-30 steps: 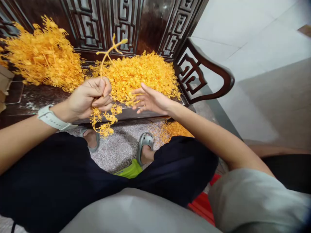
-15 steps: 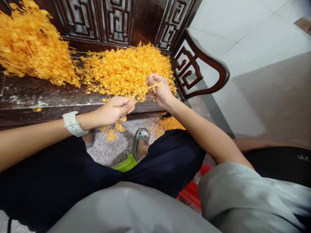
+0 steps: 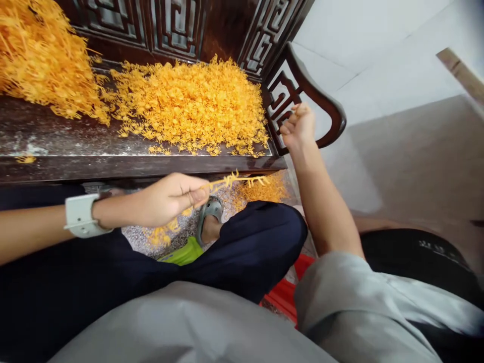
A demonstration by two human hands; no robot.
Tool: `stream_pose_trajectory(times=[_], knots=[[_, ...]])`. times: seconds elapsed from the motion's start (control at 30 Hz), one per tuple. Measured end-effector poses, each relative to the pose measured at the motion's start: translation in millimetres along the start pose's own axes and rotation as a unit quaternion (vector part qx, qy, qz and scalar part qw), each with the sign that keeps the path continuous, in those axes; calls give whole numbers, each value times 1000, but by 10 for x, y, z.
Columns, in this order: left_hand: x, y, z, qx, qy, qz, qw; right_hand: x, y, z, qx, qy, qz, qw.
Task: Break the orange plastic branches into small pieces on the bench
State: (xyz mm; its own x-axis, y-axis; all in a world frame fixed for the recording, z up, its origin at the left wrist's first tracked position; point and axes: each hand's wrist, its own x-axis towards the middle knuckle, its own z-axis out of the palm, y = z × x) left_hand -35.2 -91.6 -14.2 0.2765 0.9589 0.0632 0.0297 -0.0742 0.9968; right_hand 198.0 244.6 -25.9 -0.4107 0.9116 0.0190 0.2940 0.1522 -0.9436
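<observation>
Yellow plastic sprig (image 3: 230,180) is pinched by its stem end in the left hand (image 3: 170,199), probably to keep the branches free. It sticks out just below the tabletop (image 3: 113,164) edge. The right hand (image 3: 298,126) is curled closed near the armrest (image 3: 325,103); can't tell if it's holding anything. The loose pile (image 3: 189,106) is within reach.

The held sprig (image 3: 231,180) and the pile (image 3: 189,103) are orange-yellow. The bench (image 3: 113,165) is dark brown, its backrest (image 3: 170,22) fret-patterned.
</observation>
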Motion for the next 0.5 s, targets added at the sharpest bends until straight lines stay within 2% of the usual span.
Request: stream_pose_trajectory(times=[0.07,0.1,0.17,0.27,0.3,0.33,0.37,0.4,0.47,0.5], knots=[[37,-32,-86,-63,22,-17,998,-148,26,-9,25,49,24,998],[76,-48,-138,-104,37,-25,994,-252,27,57,21,24,40,999],[161,-67,-229,-185,61,-45,980,-444,1,260,-36,-96,57,993],[255,-35,-296,-264,85,-73,958,-522,-102,537,-156,-303,33,940],[279,-9,-304,-277,89,-78,954,-473,-144,592,-179,-346,16,921],[304,20,-310,-285,92,-81,951,-391,-185,627,-189,-363,-7,912],[332,48,-318,-291,96,-81,948,-284,-225,647,-189,-348,-35,918],[363,73,-331,-295,104,-81,946,-162,-264,654,-185,-298,-68,934],[436,105,-373,-301,133,-74,941,77,-342,648,-181,-126,-132,966],[473,110,-403,-304,152,-67,938,168,-384,643,-184,-37,-162,969]])
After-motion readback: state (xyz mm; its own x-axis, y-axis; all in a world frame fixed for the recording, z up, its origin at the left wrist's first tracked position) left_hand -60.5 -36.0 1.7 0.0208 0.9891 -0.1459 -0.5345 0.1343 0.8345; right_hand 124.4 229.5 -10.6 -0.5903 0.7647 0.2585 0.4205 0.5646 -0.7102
